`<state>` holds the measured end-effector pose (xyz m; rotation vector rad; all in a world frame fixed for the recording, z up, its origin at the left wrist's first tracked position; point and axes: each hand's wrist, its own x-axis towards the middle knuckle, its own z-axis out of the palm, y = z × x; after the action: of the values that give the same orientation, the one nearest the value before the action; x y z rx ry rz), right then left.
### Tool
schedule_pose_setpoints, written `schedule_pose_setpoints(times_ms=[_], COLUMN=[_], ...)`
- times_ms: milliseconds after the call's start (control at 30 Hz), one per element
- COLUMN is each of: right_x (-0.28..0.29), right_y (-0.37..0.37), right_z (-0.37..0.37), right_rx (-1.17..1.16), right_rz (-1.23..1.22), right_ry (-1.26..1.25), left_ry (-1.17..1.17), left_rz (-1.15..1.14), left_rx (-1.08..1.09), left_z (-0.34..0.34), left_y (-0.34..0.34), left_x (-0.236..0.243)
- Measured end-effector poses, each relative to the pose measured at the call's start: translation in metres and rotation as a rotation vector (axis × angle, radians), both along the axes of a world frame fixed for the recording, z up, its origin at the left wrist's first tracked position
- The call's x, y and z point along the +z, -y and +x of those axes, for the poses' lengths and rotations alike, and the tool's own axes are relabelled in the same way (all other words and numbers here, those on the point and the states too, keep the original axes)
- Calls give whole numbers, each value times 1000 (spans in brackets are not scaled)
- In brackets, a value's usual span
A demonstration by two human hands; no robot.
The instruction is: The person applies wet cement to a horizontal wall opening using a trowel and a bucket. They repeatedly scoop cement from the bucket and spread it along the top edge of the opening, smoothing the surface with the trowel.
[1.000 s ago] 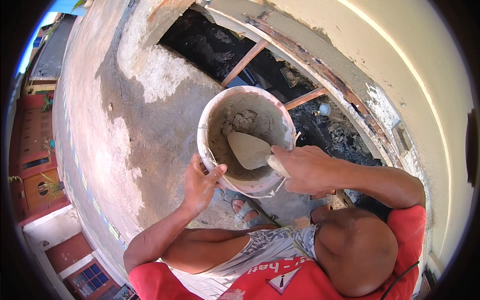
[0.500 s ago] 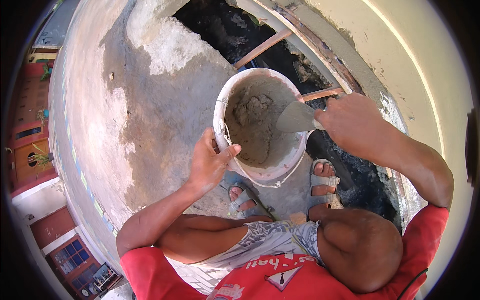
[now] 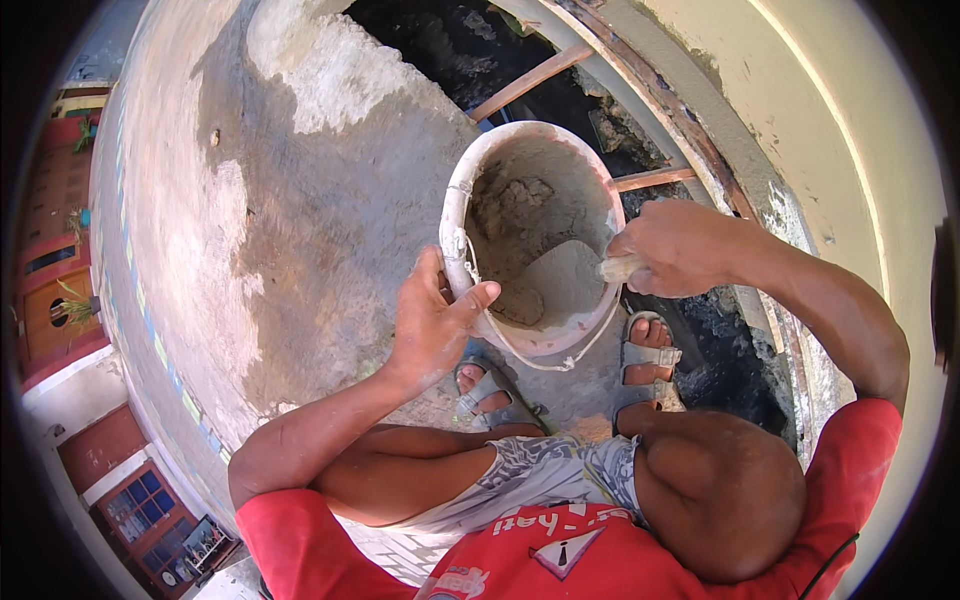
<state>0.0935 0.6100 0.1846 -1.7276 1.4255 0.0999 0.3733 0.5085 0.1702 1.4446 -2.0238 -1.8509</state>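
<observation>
While the round, mortar-crusted white plastic bucket [image 3: 530,235] is tilting toward the person above a rough grey concrete slab [image 3: 300,220], the left hand [image 3: 432,322] is clamping its near rim, thumb hooked over the edge and fingers pressed against the outer wall. The right hand [image 3: 680,248] is closing in a fist around the pale handle of a steel trowel [image 3: 565,280], whose flat blade is lying inside the bucket against the wet grey mortar [image 3: 520,215]. A second ago the blade was resting near the middle of the bucket; half a second ago it was lifted toward the far rim; now it is dipping back down to the lower wall, and the bucket is sitting larger and closer in view. That is reading as mixing or scraping strokes, with the mortar being gathered toward the near side rather than lifted out.

Below the bucket, two feet in grey strapped sandals [image 3: 648,360] are standing on the slab, one of them near a dark rubble-filled pit [image 3: 450,50] crossed by reddish wooden battens [image 3: 530,80]. A cream plastered wall [image 3: 840,120] is curving along the right, and far below on the left red-walled buildings [image 3: 60,260] are showing, so the slab is sitting high up.
</observation>
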Motion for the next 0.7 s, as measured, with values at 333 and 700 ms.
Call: schedule_pose_setpoints(times_ms=[333,700], right_x=[3,-16], right_y=[-38,-75], right_z=[3,5], right_rx=[-223,-494], right_rz=[24,15], right_ry=[221,478], left_ry=[4,-135], left_rz=[-20,148], left_rx=[6,193], left_z=[-2,7], left_y=[-3,-1], left_x=[-2,-2])
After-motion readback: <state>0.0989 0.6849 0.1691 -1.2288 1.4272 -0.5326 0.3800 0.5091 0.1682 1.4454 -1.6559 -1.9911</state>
